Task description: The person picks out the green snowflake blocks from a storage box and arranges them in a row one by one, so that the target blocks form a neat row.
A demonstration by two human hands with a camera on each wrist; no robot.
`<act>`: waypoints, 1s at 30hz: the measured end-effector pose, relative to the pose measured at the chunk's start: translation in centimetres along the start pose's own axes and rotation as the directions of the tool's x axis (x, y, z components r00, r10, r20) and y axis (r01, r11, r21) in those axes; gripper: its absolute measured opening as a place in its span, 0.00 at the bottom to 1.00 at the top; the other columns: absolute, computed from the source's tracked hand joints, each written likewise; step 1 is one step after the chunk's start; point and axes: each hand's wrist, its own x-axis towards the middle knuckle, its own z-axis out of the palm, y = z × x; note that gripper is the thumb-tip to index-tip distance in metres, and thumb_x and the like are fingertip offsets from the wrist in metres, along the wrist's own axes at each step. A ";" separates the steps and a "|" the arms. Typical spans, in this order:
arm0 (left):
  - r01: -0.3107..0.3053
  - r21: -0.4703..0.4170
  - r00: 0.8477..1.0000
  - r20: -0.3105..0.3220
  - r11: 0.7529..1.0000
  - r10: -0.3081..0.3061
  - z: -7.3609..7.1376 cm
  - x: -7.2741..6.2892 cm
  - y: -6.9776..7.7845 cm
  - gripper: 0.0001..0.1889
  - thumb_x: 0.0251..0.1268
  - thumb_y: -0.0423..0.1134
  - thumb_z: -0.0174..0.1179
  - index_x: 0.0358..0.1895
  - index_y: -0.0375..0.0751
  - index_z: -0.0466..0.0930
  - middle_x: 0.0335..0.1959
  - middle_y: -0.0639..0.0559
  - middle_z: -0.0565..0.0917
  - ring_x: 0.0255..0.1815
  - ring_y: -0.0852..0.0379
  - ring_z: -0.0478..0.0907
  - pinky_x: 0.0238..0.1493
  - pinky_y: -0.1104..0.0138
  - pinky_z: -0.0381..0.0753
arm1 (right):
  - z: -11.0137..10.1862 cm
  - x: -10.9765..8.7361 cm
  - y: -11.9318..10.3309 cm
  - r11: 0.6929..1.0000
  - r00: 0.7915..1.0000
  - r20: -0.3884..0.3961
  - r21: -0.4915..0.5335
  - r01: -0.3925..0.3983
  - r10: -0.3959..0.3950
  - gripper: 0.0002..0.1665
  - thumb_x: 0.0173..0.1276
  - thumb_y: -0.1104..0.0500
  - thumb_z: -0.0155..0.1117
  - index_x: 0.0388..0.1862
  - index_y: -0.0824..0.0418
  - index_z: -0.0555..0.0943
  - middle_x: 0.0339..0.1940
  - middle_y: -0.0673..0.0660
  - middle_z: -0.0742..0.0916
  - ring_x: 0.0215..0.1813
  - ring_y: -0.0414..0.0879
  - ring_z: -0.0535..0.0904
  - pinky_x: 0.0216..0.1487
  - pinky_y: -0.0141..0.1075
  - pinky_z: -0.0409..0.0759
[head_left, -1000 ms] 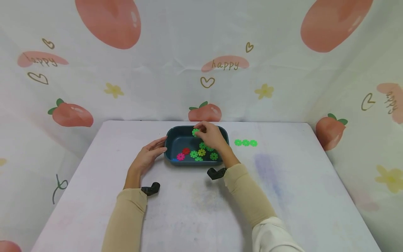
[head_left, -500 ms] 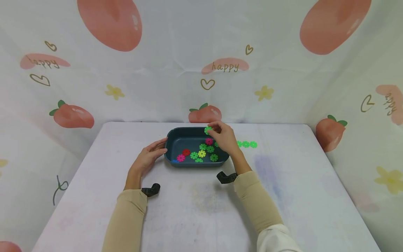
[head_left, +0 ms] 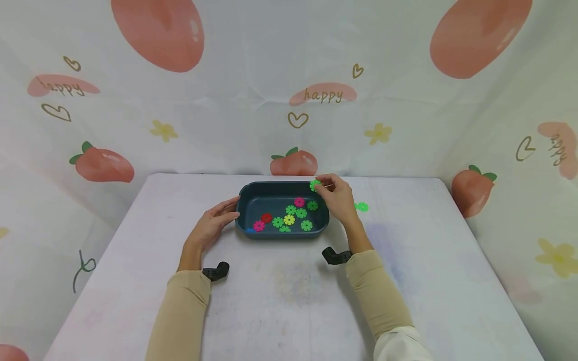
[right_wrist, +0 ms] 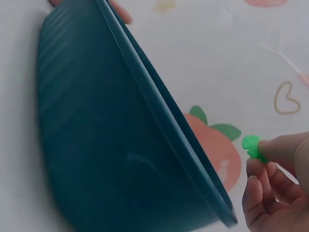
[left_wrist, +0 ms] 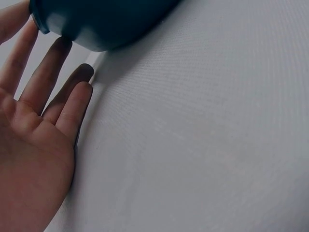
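Observation:
A dark teal oblong basin (head_left: 266,235) sits on the table with several notched plastic snowflake discs in it: green discs (head_left: 301,213), a yellow disc (head_left: 289,219), a red disc (head_left: 267,217) and two pink discs (head_left: 259,226). My left hand (head_left: 211,225) touches the basin's left end with extended fingers; the left wrist view shows its fingertips against the teal wall. Above the basin's back right corner, my right hand (head_left: 337,199) pinches a green snowflake disc (right_wrist: 252,145) between thumb and finger. Part of a green row (head_left: 363,206) lies on the table right of that hand, which hides the rest.
The white table (head_left: 280,301) reaches to a cloth backdrop (head_left: 253,120) printed with fruit and hearts. Black wrist mounts (head_left: 217,271) sit on both forearms. A bluish stain (head_left: 390,250) marks the cloth at right.
My right hand has moved right with the green disc, from over the basin's middle to its right end, and now covers part of the green row. The left hand has stayed in place.

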 end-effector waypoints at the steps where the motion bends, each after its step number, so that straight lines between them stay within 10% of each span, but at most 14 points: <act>1: -0.002 -0.002 1.000 0.001 1.000 0.002 0.0 0.0 0.0 0.32 0.75 0.39 0.61 0.79 0.44 0.62 0.80 0.44 0.65 0.81 0.53 0.61 0.76 0.69 0.64 | -0.2 0.0 0.1 1.000 1.000 -0.004 0.001 -0.002 0.002 0.15 0.73 0.55 0.67 0.55 0.58 0.84 0.46 0.60 0.86 0.46 0.51 0.82 0.43 0.30 0.79; 30: 0.014 0.011 1.000 -0.011 1.000 -0.014 0.1 -0.2 0.3 0.33 0.74 0.41 0.62 0.79 0.47 0.63 0.80 0.45 0.65 0.81 0.54 0.61 0.81 0.62 0.61 | -5.4 -1.0 4.2 0.988 0.985 -0.075 -0.013 -0.154 0.153 0.17 0.74 0.55 0.63 0.58 0.60 0.84 0.48 0.61 0.86 0.41 0.42 0.82 0.38 0.24 0.80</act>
